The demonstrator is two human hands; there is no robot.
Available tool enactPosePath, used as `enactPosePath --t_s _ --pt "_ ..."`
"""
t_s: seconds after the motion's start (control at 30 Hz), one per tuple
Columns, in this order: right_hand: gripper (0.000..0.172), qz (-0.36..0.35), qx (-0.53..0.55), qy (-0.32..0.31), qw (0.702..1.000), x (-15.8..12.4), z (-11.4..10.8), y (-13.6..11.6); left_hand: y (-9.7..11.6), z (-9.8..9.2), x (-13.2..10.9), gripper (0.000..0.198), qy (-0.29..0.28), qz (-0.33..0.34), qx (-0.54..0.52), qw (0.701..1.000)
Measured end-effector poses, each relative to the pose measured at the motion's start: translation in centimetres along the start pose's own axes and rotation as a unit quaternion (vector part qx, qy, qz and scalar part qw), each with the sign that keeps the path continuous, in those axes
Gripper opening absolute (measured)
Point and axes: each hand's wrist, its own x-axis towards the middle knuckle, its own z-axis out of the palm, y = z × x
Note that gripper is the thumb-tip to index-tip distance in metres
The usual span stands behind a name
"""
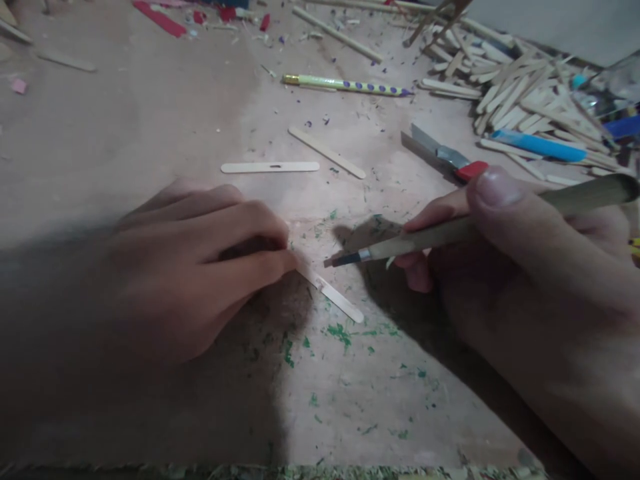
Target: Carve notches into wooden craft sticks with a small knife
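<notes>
My left hand point(215, 267) is closed on one end of a popsicle stick point(343, 303), pinning it to the table. The stick's free end points down and right, with a small cut mark near its middle. In my right hand point(530, 267) is a small chisel point(430, 237) with a wooden handle, gripped like a pen. Its flat metal tip hovers just above and right of the stick, apparently apart from it. Beyond my hands lie a popsicle stick with a dark slot point(270, 167) and a plain popsicle stick point(327, 153).
Scissors with red on the handle point(445, 157) lie open-bladed by my right hand. A green pencil with purple dots point(345, 85) rests farther back. Many popsicle sticks point(515, 93) are heaped at the back right, with a blue strip point(540, 145) on them. Scraps and shavings litter the table point(150, 113).
</notes>
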Motion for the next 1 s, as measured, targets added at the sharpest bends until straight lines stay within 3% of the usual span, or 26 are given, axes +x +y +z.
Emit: enactPosePath --t_s 0.37,0.57,1.0 --pt "0.028 -0.001 -0.024 -0.012 1.000 -0.04 -0.50 0.23 -0.12 -0.22 0.35 0.021 0.023 0.006 0.005 1.000" --pt "0.027 -0.016 -0.023 -0.019 0.999 0.05 -0.37 0.07 -0.64 0.02 0.21 0.028 0.001 0.014 -0.004 1.000" --pt "0.030 -0.010 -0.031 -0.040 0.999 0.20 0.07 0.11 -0.70 -0.07 -0.08 0.021 -0.015 0.032 0.007 0.999"
